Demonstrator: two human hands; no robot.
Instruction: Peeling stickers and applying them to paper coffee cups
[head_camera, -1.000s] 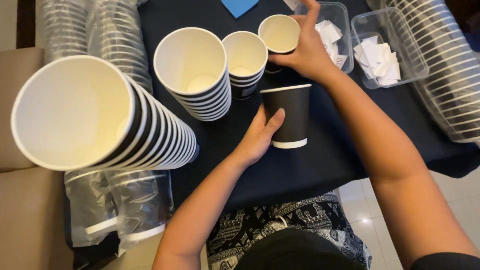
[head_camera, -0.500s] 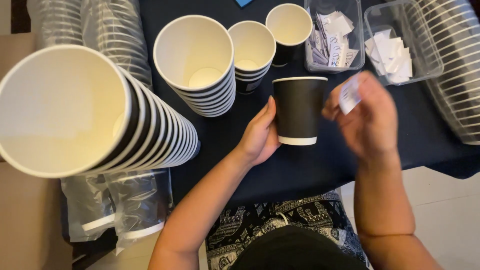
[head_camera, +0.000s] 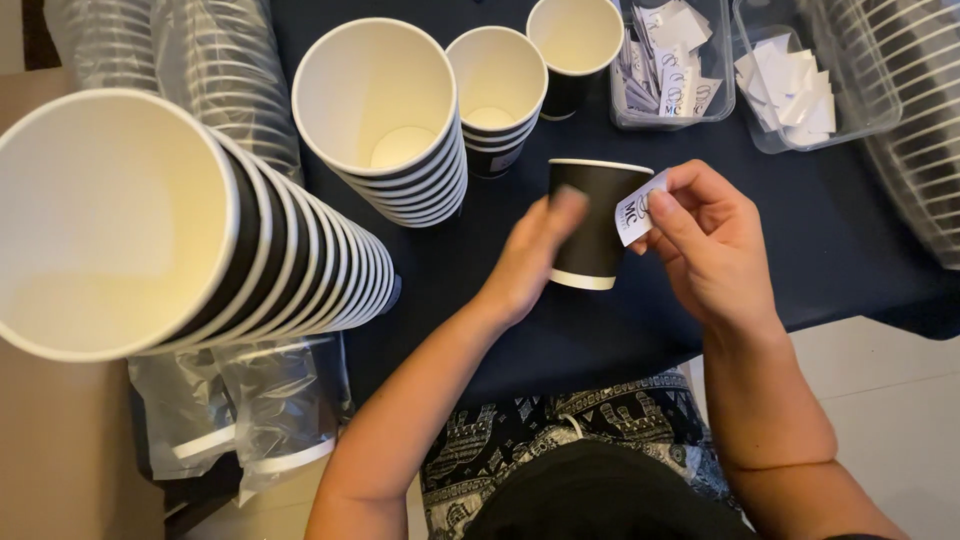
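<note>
A single black paper cup (head_camera: 592, 222) with a white inside stands upright on the dark blue tablecloth (head_camera: 560, 340). My left hand (head_camera: 530, 255) touches its left side, fingers blurred. My right hand (head_camera: 705, 240) pinches a small white printed sticker (head_camera: 638, 208) between thumb and fingers, right beside the cup's upper right wall.
Tall stacks of black cups (head_camera: 385, 120) stand behind and lean in at the left (head_camera: 170, 230). Two clear trays hold printed stickers (head_camera: 672, 65) and white paper pieces (head_camera: 795, 85). Stacked clear lids (head_camera: 910, 110) lie at the right. Plastic bags (head_camera: 245, 410) hang at lower left.
My right hand drew back from the sticker tray with a sticker and brought it up to the cup. My left hand shifted along the cup's left side.
</note>
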